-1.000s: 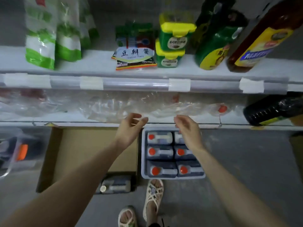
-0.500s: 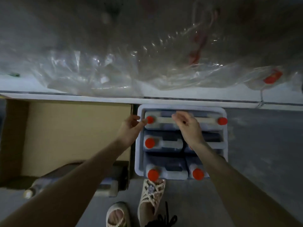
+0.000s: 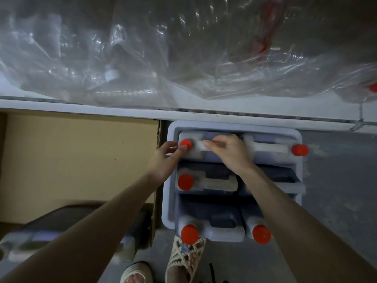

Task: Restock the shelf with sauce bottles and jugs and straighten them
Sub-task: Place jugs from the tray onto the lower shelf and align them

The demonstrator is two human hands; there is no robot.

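A pale blue crate (image 3: 168,180) on the floor below the shelf holds several dark sauce jugs with red caps. My right hand (image 3: 228,153) grips the white handle of the back-left jug (image 3: 196,149). My left hand (image 3: 164,160) reaches in from the left, its fingertips touching that jug beside its red cap (image 3: 185,144). Other jugs lie in the crate: one at the back right (image 3: 271,149), one in the middle row (image 3: 206,181), and two at the front (image 3: 214,225) (image 3: 261,233).
The white shelf edge (image 3: 102,109) runs across above the crate, carrying bottles under crumpled clear plastic wrap (image 3: 142,58). An open cardboard box (image 3: 81,156) sits left of the crate, with another jug (image 3: 40,237) lying at its near end. My sandalled feet (image 3: 185,256) stand by the crate.
The view has dropped from the upper shelves to the crate. Both hands moved down into it; my right hand has closed round the back-left jug's handle and my left has reached its cap.
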